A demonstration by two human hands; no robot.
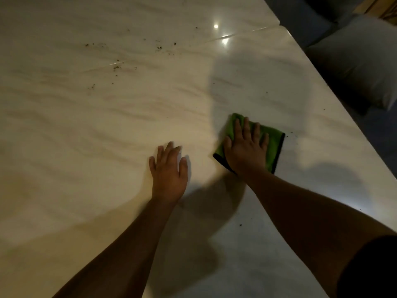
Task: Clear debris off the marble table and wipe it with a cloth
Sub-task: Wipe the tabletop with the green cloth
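A folded green cloth (274,145) with a dark edge lies flat on the marble table (86,130), right of centre. My right hand (245,147) presses down on it with straight, spread fingers. My left hand (168,168) rests flat on the bare marble to the left of the cloth, fingers straight. Dark crumbs of debris (117,67) lie scattered farther back, with another patch (160,47) to the right of them. A few single specks sit near the table's right edge (292,132).
A seam (242,33) splits the marble top at the back right. The table's right edge runs diagonally from the back toward the near right. Beyond it stands a grey cushioned seat (361,61) over dark floor.
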